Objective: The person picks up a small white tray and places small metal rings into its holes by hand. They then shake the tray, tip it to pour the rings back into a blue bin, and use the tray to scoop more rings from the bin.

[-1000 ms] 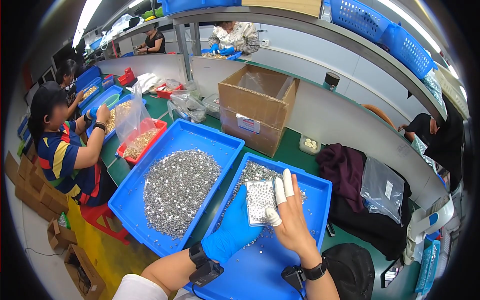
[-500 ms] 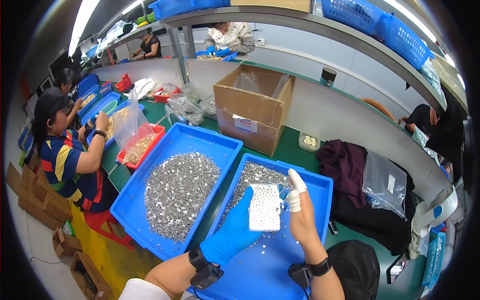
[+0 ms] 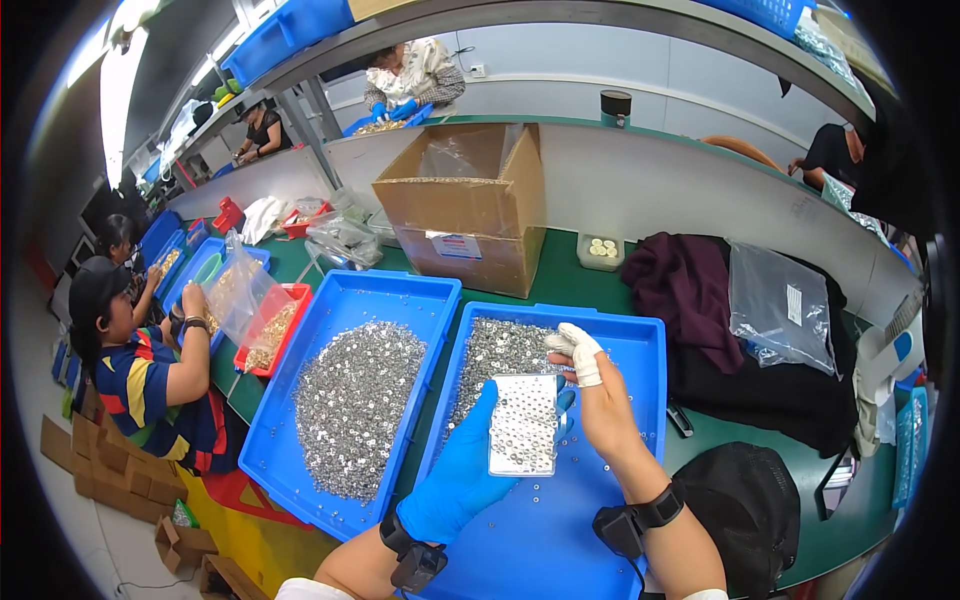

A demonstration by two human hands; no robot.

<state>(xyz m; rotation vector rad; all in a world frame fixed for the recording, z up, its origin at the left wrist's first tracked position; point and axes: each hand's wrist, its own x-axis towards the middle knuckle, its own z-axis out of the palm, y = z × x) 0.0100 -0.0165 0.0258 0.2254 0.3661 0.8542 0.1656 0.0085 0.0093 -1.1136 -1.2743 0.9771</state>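
Observation:
My left hand [image 3: 462, 478], in a blue glove, grips a flat white rectangular tray [image 3: 522, 458] dotted with rows of small metal pieces. Its blue fingertips show past the right edge. Close to the upper right corner is my right hand [image 3: 605, 405], bare except for white coverings on some fingers. Those fingers are bent toward the tray, apart from each other, and I see nothing held in them. Beneath both hands lies a large blue bin [image 3: 648, 400] with a heap of small ring-shaped metal pieces [image 3: 505, 345] at its far left and a few scattered loose.
To the left, a second blue bin [image 3: 440, 300] carries a larger heap of metal rings. Behind stand a cardboard box [image 3: 470, 215] and a small clear tub [image 3: 600, 252]. Dark clothing [image 3: 690, 290], a plastic bag [image 3: 785, 310] and a black bag [image 3: 740, 510] lie right. A co-worker [image 3: 150, 370] sits left.
My right hand's fingers have tipped over toward the small tray's top, from a more upright pose. The whole view has shifted slightly. My left hand keeps its hold on the tray.

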